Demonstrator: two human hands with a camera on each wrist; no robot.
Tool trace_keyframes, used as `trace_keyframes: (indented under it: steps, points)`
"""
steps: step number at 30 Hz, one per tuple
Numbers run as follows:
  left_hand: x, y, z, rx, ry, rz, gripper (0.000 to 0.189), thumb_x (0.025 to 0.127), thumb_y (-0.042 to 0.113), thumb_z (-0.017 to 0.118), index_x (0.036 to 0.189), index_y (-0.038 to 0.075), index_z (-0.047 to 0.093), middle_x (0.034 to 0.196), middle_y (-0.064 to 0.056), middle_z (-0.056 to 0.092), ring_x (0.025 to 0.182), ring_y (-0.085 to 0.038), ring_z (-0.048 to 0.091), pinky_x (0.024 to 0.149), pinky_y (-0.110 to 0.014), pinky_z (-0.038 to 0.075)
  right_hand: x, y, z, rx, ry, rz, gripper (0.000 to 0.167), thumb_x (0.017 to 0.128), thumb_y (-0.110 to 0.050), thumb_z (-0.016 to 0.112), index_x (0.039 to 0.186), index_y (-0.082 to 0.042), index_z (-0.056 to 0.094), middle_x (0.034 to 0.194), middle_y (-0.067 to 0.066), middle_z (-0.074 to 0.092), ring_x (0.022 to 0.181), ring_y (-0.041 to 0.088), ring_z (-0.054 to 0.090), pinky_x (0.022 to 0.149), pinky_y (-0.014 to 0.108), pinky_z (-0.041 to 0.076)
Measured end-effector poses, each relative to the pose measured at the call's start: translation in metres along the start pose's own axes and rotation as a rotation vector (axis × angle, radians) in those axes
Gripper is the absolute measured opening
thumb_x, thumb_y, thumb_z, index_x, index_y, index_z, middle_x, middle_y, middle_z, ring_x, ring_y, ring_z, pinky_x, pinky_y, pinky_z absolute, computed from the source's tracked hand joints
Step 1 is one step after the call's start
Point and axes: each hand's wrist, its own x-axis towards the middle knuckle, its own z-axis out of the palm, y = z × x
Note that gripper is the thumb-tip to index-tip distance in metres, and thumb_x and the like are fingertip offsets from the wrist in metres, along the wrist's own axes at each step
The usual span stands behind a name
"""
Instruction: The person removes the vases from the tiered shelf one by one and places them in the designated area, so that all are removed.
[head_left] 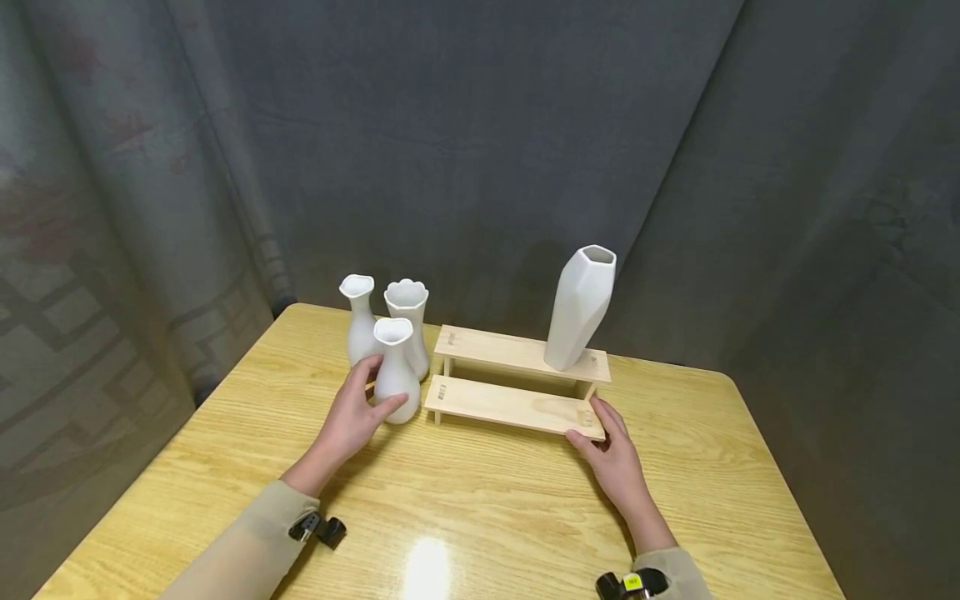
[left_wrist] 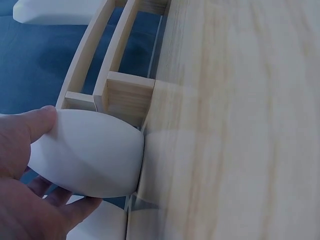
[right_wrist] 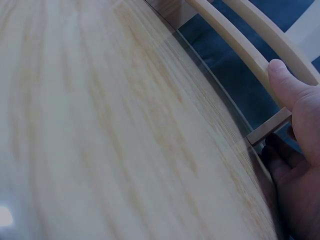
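My left hand (head_left: 356,412) grips a white vase (head_left: 397,385) with a wavy rim, thumb on one side and fingers round the other; its rounded lower body (left_wrist: 95,152) shows in the left wrist view. Two more white vases stand behind it: a narrow-necked vase (head_left: 362,329) and a scalloped-rim vase (head_left: 408,305), each partly hidden. To the right is a two-tier wooden stand (head_left: 510,406). At its right end, my right hand (head_left: 617,461) holds the lower tier, thumb on the front edge and fingers round the side. A tall faceted vase (head_left: 580,310) leans slightly on the upper tier.
Everything stands on a light wood-grain table (head_left: 450,508) with rounded far corners. A grey curtain (head_left: 480,150) hangs close behind its far edge and along both sides. Dark wrist cameras are strapped over the beige sleeves (head_left: 255,542).
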Motion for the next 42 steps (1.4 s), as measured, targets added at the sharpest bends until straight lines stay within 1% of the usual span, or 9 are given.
trace_keyframes:
  steps: [12, 15, 18, 22, 27, 30, 34, 38, 42]
  points:
    - [-0.002, 0.003, -0.001, 0.014, -0.016, -0.014, 0.072, 0.097, 0.003, 0.085, 0.156, -0.001, 0.045, 0.157, -0.026, 0.05, 0.145, -0.047, 0.051, 0.116, -0.064, 0.047, -0.001, 0.002, 0.0, 0.008, -0.002, -0.004, 0.088, 0.105, -0.033, 0.079, 0.175, -0.01, 0.031, 0.18, 0.017, 0.021, 0.16, 0.037, 0.033, 0.1, -0.002, 0.033]
    - [-0.001, 0.004, -0.001, 0.012, -0.015, -0.012, 0.076, 0.096, 0.005, 0.087, 0.158, -0.001, 0.043, 0.158, -0.026, 0.048, 0.146, -0.047, 0.05, 0.119, -0.065, 0.044, -0.002, 0.002, 0.0, 0.008, -0.001, -0.001, 0.089, 0.105, -0.033, 0.08, 0.175, -0.01, 0.031, 0.18, 0.016, 0.021, 0.16, 0.037, 0.034, 0.099, -0.002, 0.033]
    - [-0.001, 0.006, -0.001, 0.011, -0.004, 0.009, 0.083, 0.094, 0.008, 0.089, 0.161, 0.0, 0.04, 0.16, -0.027, 0.045, 0.147, -0.048, 0.048, 0.121, -0.064, 0.041, -0.002, 0.002, 0.0, 0.008, 0.003, 0.0, 0.088, 0.105, -0.033, 0.08, 0.175, -0.009, 0.031, 0.18, 0.016, 0.022, 0.16, 0.036, 0.034, 0.1, -0.002, 0.033]
    - [-0.001, 0.014, -0.006, 0.013, 0.056, 0.046, 0.091, 0.092, 0.007, 0.091, 0.164, 0.0, 0.037, 0.161, -0.028, 0.043, 0.149, -0.049, 0.046, 0.122, -0.063, 0.041, -0.002, 0.002, 0.0, 0.009, 0.003, -0.001, 0.088, 0.105, -0.032, 0.08, 0.174, -0.008, 0.031, 0.18, 0.016, 0.022, 0.16, 0.036, 0.034, 0.1, -0.002, 0.033]
    - [-0.001, 0.036, -0.016, 0.055, 0.165, 0.086, 0.096, 0.093, 0.011, 0.092, 0.168, 0.005, 0.033, 0.161, -0.024, 0.044, 0.152, -0.041, 0.043, 0.126, -0.059, 0.036, -0.001, 0.001, -0.001, -0.001, 0.003, 0.003, 0.088, 0.105, -0.034, 0.079, 0.174, -0.008, 0.031, 0.18, 0.015, 0.022, 0.161, 0.035, 0.032, 0.102, -0.001, 0.031]
    - [0.0, 0.051, -0.019, 0.091, 0.233, 0.14, 0.099, 0.092, 0.012, 0.093, 0.17, 0.007, 0.034, 0.164, -0.021, 0.042, 0.154, -0.038, 0.041, 0.128, -0.057, 0.033, -0.001, 0.001, -0.001, -0.006, 0.004, 0.006, 0.088, 0.105, -0.034, 0.079, 0.174, -0.008, 0.031, 0.18, 0.016, 0.022, 0.162, 0.036, 0.031, 0.103, -0.001, 0.031]
    - [0.001, 0.071, -0.019, 0.13, 0.316, 0.231, 0.1, 0.088, 0.01, 0.096, 0.169, 0.011, 0.037, 0.164, -0.018, 0.042, 0.152, -0.037, 0.043, 0.125, -0.059, 0.036, 0.0, 0.001, -0.002, -0.014, 0.004, 0.005, 0.088, 0.105, -0.034, 0.079, 0.174, -0.008, 0.031, 0.18, 0.016, 0.022, 0.162, 0.037, 0.031, 0.103, -0.001, 0.03]
    - [0.001, 0.092, -0.014, 0.133, 0.38, 0.337, 0.098, 0.085, 0.005, 0.097, 0.167, 0.01, 0.042, 0.163, -0.022, 0.042, 0.151, -0.037, 0.044, 0.122, -0.062, 0.038, 0.001, 0.001, -0.001, -0.019, 0.004, -0.002, 0.088, 0.105, -0.034, 0.079, 0.174, -0.008, 0.031, 0.18, 0.016, 0.023, 0.162, 0.036, 0.031, 0.103, -0.001, 0.03]
    - [0.004, 0.111, -0.004, 0.101, 0.414, 0.443, 0.095, 0.084, 0.002, 0.096, 0.164, 0.009, 0.046, 0.162, -0.023, 0.043, 0.153, -0.035, 0.043, 0.124, -0.056, 0.037, 0.002, 0.002, -0.001, -0.012, 0.005, -0.005, 0.087, 0.105, -0.034, 0.079, 0.174, -0.008, 0.032, 0.18, 0.016, 0.023, 0.162, 0.036, 0.031, 0.103, -0.001, 0.03]
